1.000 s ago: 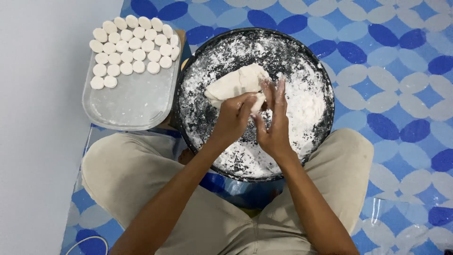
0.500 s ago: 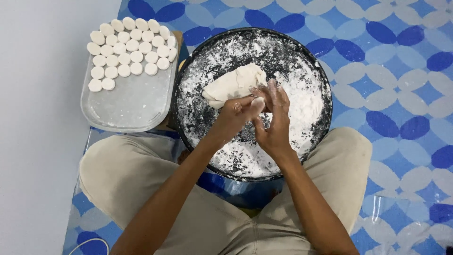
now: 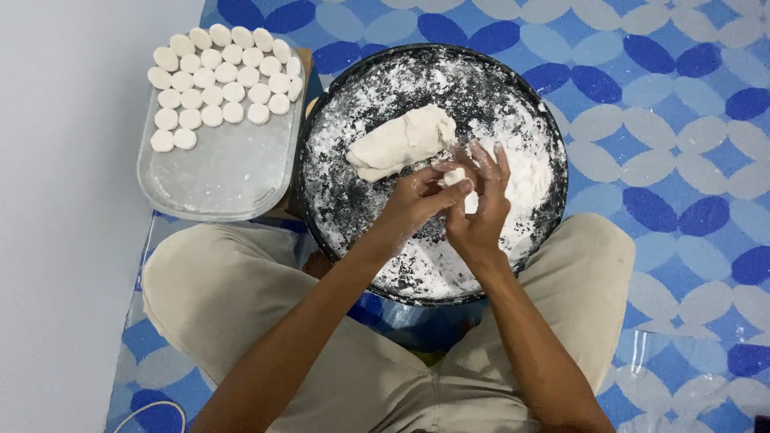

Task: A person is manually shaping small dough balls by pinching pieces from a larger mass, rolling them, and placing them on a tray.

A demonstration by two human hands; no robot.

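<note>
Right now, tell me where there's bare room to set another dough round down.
The clear tray is bare on its near half, below the rows of dough rounds crowding its far end. The floured pan is busy: dough lump, left hand and right hand pinching a small piece.

Floor mat (image 3: 682,120), blue patterned: round black pan (image 3: 553,136) at centre; clear tray (image 3: 224,176) at 10 o'clock.

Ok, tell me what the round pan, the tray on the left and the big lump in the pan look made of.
Round pan: probably dark metal, matt black where the white flour dusting thins, with a thin hard rim.
Tray: likely clear plastic, translucent and glossy, with rounded corners, floured inside.
Big lump: soft dough, off-white and matt, folded and creased.
</note>
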